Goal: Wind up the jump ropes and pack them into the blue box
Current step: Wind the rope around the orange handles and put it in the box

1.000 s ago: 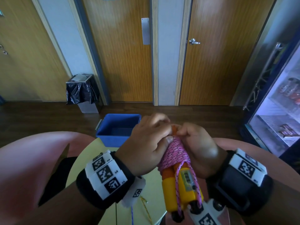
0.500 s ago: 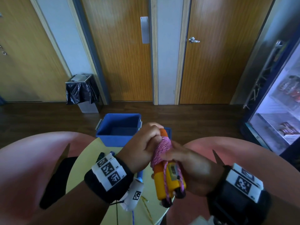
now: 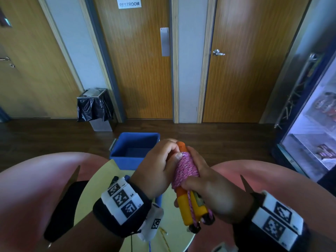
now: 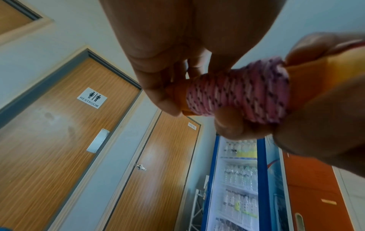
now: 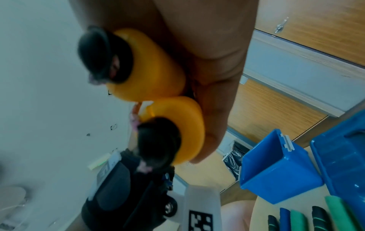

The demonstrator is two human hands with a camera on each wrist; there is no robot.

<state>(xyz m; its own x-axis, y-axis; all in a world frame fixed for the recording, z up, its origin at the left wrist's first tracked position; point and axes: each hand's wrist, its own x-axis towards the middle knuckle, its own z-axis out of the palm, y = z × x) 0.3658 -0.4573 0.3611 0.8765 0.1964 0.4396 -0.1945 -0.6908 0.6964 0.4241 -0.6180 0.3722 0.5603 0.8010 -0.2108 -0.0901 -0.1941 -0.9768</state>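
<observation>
Item: pink jump rope (image 3: 185, 169), speckled cord coiled tightly round its two yellow-and-orange handles (image 3: 189, 208), which lie side by side as one bundle. Held in the air above the round yellow counter (image 3: 94, 180), in front of the person's chest, orange tips uppermost and black end caps lowest (one strand runs down the length of the handles).

Right hand (image 3: 214, 193): wrapped round the bundle from the right, thumb across the lower turns of the coil, fingers curled behind; a firm grip.

Left hand (image 3: 156, 171): fingers (image 4: 158, 87) curled, pinching at the top edge of the coil where it meets the orange tip. What exactly lies under the fingertips cannot be told.

Blue box (image 3: 134, 148): open, on the far edge of the counter, just beyond the hands. Its interior, as far as visible, shows only dark floor. Blue lid (image 5: 343, 162) beside it.

Also on the counter: further handles (image 5: 308, 218), green, blue and black, lying together near the lid.

Beyond: lined bin (image 3: 94, 106), restroom door (image 3: 134, 60), drinks fridge (image 3: 312, 128).
</observation>
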